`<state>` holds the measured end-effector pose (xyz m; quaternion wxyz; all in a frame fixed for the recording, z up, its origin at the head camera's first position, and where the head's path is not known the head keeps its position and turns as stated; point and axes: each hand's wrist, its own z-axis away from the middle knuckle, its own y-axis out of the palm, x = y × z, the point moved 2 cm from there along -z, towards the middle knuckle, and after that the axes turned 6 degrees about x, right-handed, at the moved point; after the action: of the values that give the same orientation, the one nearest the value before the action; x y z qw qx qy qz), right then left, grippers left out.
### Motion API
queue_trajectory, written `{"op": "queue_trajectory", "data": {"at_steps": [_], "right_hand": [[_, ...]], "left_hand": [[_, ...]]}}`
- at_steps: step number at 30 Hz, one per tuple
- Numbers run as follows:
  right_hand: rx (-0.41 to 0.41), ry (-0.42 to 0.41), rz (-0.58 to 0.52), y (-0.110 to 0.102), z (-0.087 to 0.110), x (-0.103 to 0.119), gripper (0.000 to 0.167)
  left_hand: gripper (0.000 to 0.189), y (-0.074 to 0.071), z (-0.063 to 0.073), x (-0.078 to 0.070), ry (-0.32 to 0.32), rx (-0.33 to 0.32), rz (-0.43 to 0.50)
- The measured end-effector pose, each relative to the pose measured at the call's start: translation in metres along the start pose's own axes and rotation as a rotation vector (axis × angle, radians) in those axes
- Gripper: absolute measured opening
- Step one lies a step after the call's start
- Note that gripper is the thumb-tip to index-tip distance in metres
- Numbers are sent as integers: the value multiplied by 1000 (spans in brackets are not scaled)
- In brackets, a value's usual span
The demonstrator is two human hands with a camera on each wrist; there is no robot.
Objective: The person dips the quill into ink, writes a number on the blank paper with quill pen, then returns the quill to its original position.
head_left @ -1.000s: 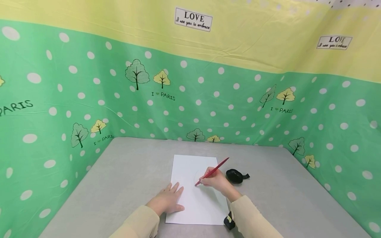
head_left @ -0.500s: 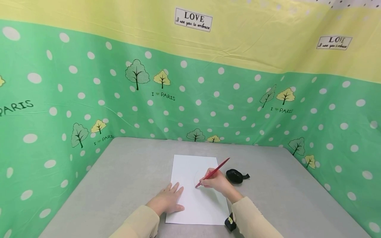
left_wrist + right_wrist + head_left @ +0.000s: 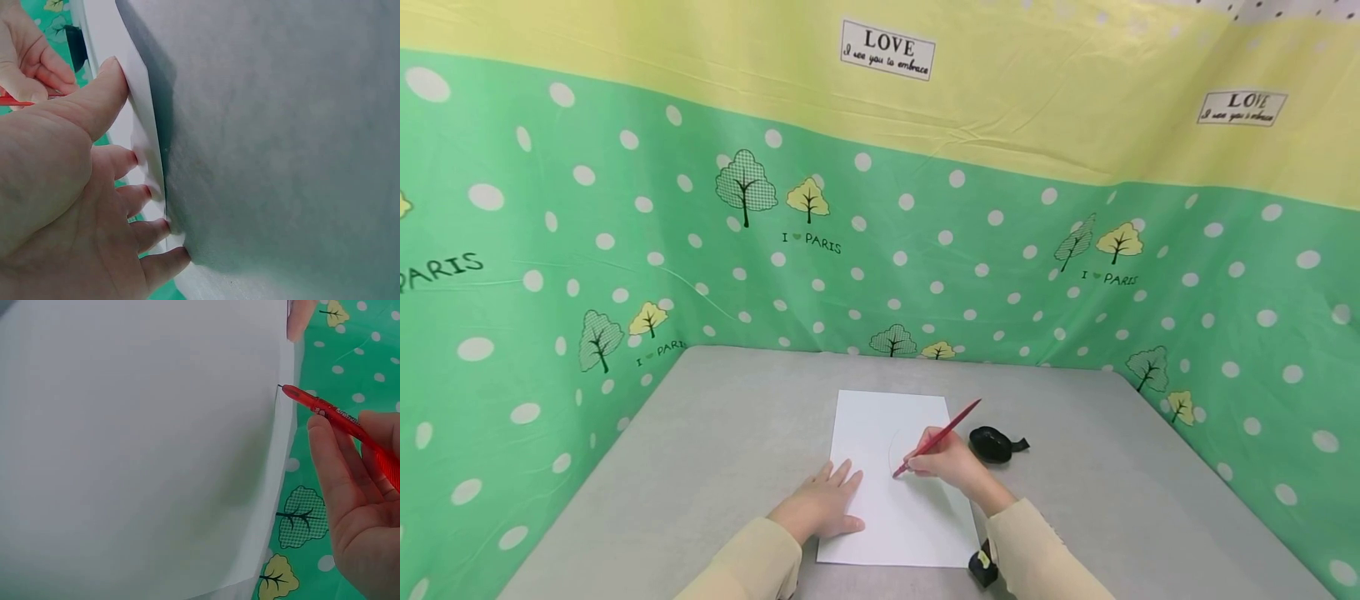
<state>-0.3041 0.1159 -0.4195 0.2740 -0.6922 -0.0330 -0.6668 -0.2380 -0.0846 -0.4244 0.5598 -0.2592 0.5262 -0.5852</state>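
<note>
A white sheet of paper [image 3: 880, 533] lies on the grey table, with a thin curved line on its upper half. My left hand [image 3: 823, 502] rests spread on the paper's left edge; in the left wrist view its fingertips press along that edge. My right hand [image 3: 951, 458] pinches a red pen [image 3: 947, 429] between thumb and fingers, its rear end leaning up to the right. In the right wrist view the slim dark tip of the pen [image 3: 337, 415] meets the sheet at the end of the line.
A black oval object [image 3: 991, 445] with a short tail lies on the table [image 3: 1075, 492] just right of the right hand. A small black device [image 3: 982, 567] sits by the right sleeve at the paper's lower corner. A green and yellow patterned curtain [image 3: 910, 275] surrounds the table's back and sides.
My right hand and the pen have slid slightly down the paper, lengthening the thin curve. The small black device has shifted along with the right sleeve. My left hand stays put.
</note>
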Motion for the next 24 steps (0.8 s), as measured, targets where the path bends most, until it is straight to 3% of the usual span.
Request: {"op": "queue_trajectory", "data": {"at_steps": [24], "right_hand": [[40, 1, -6, -3, 9, 0, 17]], "left_hand": [[71, 0, -1, -1, -6, 9, 5]]}}
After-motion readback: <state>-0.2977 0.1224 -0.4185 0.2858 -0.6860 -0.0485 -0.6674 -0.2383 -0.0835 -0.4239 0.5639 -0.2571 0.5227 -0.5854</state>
